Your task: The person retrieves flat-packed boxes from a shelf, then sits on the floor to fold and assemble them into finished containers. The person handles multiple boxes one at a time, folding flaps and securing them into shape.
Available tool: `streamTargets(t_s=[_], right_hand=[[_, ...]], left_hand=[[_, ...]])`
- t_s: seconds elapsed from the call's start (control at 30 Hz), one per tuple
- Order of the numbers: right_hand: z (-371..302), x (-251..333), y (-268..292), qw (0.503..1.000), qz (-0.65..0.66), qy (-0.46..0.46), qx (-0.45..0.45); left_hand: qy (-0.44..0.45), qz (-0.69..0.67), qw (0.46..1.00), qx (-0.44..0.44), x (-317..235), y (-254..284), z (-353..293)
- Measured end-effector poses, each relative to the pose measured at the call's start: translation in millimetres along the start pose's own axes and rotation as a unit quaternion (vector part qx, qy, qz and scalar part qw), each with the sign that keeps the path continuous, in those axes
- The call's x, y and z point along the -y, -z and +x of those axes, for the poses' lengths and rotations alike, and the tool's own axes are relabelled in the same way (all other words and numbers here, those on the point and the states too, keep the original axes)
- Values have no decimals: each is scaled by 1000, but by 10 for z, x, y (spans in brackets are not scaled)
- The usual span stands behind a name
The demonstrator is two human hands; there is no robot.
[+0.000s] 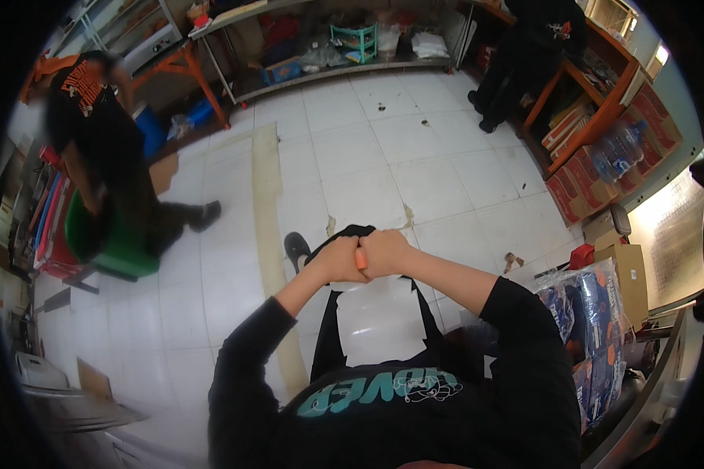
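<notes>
My left hand point(339, 261) and my right hand point(388, 252) meet in front of me, fingers closed. Between them pokes out a small orange object point(360, 259), smooth and rounded; the rest of it is hidden by the hands, so I cannot tell its kind. Just below them, a glossy white sheet point(379, 322) lies across my lap, over black trousers. Some dark cloth point(355, 231) shows right behind the knuckles.
At left, a person point(94, 117) bends over a green tub point(105, 238). Another person point(536, 47) stands at an orange shelf point(579, 102), far right. Plastic-wrapped blue packs point(594, 328) and a cardboard box point(627, 273) are at my right. A steel table point(328, 82) lines the back.
</notes>
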State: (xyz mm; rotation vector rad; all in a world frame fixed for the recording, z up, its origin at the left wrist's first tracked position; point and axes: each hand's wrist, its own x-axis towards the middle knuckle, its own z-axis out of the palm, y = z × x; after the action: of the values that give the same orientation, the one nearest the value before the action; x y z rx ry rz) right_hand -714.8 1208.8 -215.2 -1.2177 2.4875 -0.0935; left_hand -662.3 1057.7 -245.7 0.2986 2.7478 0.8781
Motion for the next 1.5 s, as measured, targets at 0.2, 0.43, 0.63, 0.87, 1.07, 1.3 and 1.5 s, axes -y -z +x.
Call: streamTargets(t_s=[0.2, 0.43, 0.63, 0.87, 1.07, 1.3, 1.5], right_hand=[[116, -211, -377, 984, -2, 27, -178], [276, -310, -573, 960, -4, 37, -276], [434, -414, -638, 961, -7, 22, -274], [563, -570, -649, 975, 19, -12, -222], [589, -707, -501, 987, 54, -56, -144], [602, -428, -174, 940, 51, 12, -338], [448, -59, -160, 930, 179, -34, -320]], left_hand=[[22, 33, 993, -107, -16, -198, 77], [-2, 49, 983, -179, 128, -330, 214], [-64, 67, 965, -245, 417, -509, 445], [-56, 58, 973, -218, 547, -555, 658], [-9, 91, 990, -106, 372, -340, 833], [79, -46, 989, 112, 467, 169, 719], [146, -115, 974, 129, 882, 345, 291]])
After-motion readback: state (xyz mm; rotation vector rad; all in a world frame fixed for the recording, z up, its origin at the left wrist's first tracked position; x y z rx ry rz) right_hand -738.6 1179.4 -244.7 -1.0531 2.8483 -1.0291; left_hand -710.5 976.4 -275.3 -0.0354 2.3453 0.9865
